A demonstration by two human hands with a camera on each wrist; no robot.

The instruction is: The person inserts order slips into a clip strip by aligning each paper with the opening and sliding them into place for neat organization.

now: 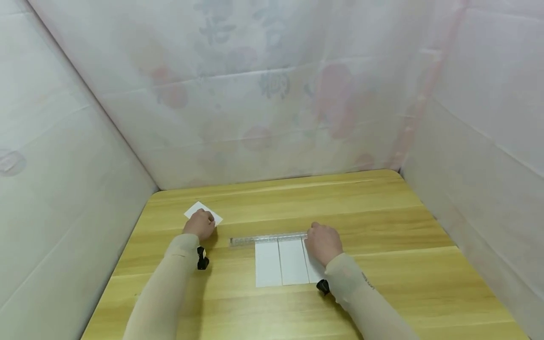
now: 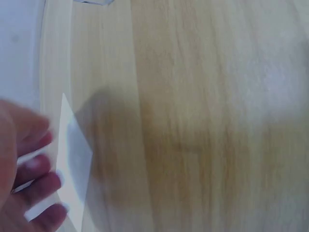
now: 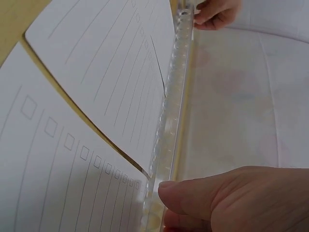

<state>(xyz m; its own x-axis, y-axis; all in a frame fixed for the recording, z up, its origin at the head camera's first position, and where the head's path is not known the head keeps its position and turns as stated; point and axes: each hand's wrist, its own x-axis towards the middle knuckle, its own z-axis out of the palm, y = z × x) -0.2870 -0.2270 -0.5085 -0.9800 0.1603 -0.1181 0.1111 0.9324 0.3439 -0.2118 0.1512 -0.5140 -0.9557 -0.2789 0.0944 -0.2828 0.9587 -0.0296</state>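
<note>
My right hand (image 1: pixel 324 243) pinches the right end of a clear plastic ruler (image 1: pixel 265 239), thumb against its near side in the right wrist view. The ruler lies along the top edges of white lined sheets (image 1: pixel 268 264) set side by side. Small printed boxes show on these sheets (image 3: pixel 91 159) in that view. At the back left, my left hand (image 1: pixel 199 224) is over a small white card (image 1: pixel 196 206), hiding part of it. Its fingers (image 2: pixel 41 186) are loosely bent beside the card (image 2: pixel 75 166) in the left wrist view, with gaps between them.
The wooden table (image 1: pixel 238 311) has rounded back corners. Pale fabric walls (image 1: pixel 255 118) enclose its back and sides. A dark wrist camera (image 1: pixel 202 259) sits at the left cuff, another (image 1: pixel 323 286) at the right cuff.
</note>
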